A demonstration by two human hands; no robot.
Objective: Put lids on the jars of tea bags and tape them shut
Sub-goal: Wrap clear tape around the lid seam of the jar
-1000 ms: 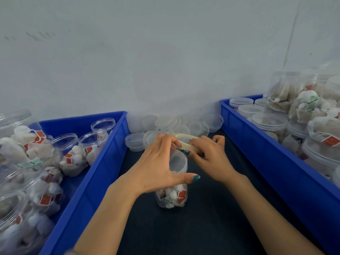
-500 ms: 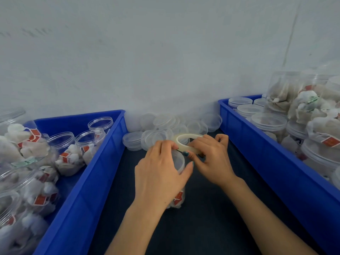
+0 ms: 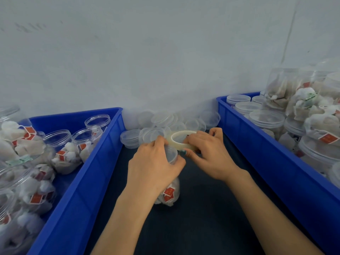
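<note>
Tea bags with red tags fill the clear jar point(image 3: 171, 195) that stands upright on the dark table point(image 3: 198, 227), directly under the left hand point(image 3: 152, 164). That hand covers the jar's upper part from above, its fingers and thumb curled round the translucent lid point(image 3: 172, 153) already seated on top. Only the lid's near edge and the jar's lower part show past the hand.

Just to the right of it, the right hand point(image 3: 211, 157) pinches a pale tape roll point(image 3: 176, 144), with the thumb on the roll's near side and the fingers wrapped over its far side. The roll is tilted and held against the far rim of the lid, between the two hands. Whether a strip of tape already sticks to the jar cannot be told.

Beyond both hands, a heap of loose lids point(image 3: 161, 118) lies against the wall point(image 3: 165, 52). Out past the left hand stands a blue bin point(image 3: 88, 168) holding open jars point(image 3: 86, 137) of tea bags. Out past the right hand, a second blue bin point(image 3: 257, 150) holds closed jars point(image 3: 265, 116), some of them stacked.
</note>
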